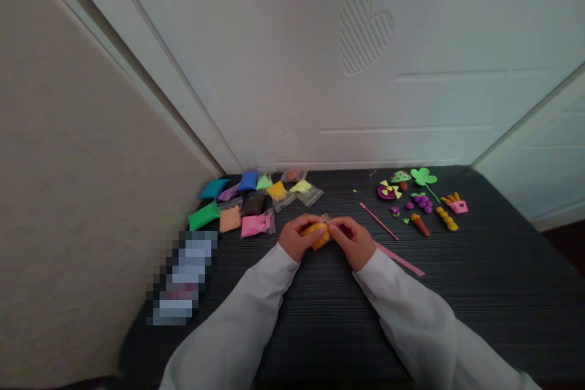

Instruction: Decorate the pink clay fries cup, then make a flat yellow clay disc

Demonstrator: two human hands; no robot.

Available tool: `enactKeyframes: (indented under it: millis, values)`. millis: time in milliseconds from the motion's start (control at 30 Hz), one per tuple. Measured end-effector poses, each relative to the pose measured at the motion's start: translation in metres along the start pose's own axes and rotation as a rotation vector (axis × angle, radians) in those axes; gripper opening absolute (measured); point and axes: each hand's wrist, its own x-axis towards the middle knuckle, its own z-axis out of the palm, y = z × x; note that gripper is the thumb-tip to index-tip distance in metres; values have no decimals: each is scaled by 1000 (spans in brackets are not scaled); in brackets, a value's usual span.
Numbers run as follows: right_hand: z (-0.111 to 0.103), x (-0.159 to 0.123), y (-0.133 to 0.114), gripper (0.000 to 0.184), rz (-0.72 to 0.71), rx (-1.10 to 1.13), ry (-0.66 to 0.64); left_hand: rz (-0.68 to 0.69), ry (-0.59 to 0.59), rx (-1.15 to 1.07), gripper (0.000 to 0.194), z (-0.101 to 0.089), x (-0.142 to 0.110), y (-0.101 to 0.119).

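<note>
Between my hands, over the middle of the dark table, is a small clear bag of orange-yellow modelling clay [321, 237]. My left hand [299, 235] is closed around the bag's left side, thumb lying across its front. At the bag's upper right edge, my right hand [351, 239] pinches the clear plastic between thumb and fingertips. Whether the bag's mouth is open I cannot tell. Close to my right hand lie a thin pink stick tool [379, 221] and a flat pink strip [402, 259], the strip partly hidden behind the hand and sleeve.
Several bags of coloured clay, among them a green bag [203, 216] and a pink bag [256, 224], lie at the left. Small clay figures, including a green clover [423, 177] and purple grapes [423, 203], stand at the right. A blurred-out flat object [185, 277] lies front left. A white panel [292, 73] borders the back.
</note>
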Motion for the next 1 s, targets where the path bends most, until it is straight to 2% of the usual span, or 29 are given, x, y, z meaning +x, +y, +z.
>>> enactKeyframes:
  millis: [267, 400, 533, 633, 733, 867, 1000]
  values:
    - [-5, -5, -6, 16, -1, -113, -87, 71, -71, 185, 19, 4, -8, 12]
    - [-5, -5, -4, 13, -26, -59, -61, 71, -117, 180, 27, 6, -9, 14]
    - [-3, -6, -2, 16, 15, 52, -10, 43, -165, 132, 31, 4, -8, 14]
    - [-2, -7, -3, 23, 41, 68, -7, -35, -91, 44, 30, 1, -6, 15]
    - [-4, -7, -5, 21, 11, -76, -23, -100, 9, -21, 31, -2, -3, 15]
    - [-8, -6, -7, 19, -8, -171, 2, -80, 14, -36, 32, -2, -3, 12]
    - [-8, -4, -4, 19, 29, -58, 49, -63, 2, -161, 40, 1, -3, 7]
